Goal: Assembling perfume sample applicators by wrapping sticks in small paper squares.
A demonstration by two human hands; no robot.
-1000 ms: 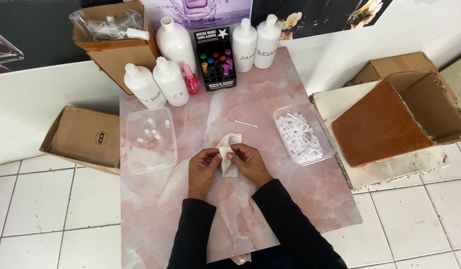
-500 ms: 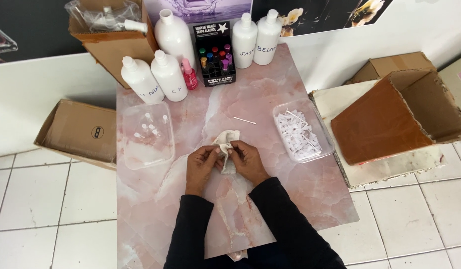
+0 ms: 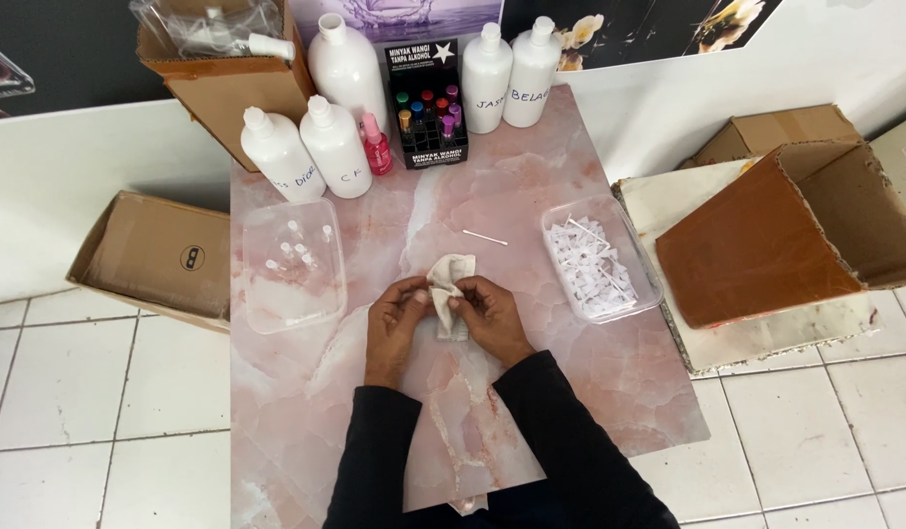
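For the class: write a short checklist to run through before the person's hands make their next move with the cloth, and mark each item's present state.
1. Both hands on the cloth: left hand and right hand pinch it. Ok.
2. Cloth over the table: ok.
3. Something wrapped inside the cloth: cannot tell.
4. Loose white stick lies apart from the hands: ok.
5. Clear trays, left tray and right tray, within the table's edges: ok.

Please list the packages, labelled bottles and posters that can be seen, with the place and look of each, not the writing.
Black display box with small coloured vials: table's far edge, centre.
White plastic bottles with handwritten marks: right of it; three more on the left.
Small pink bottle: beside the box.
Brown cardboard box with plastic bags: far left corner.
Purple poster: wall behind.
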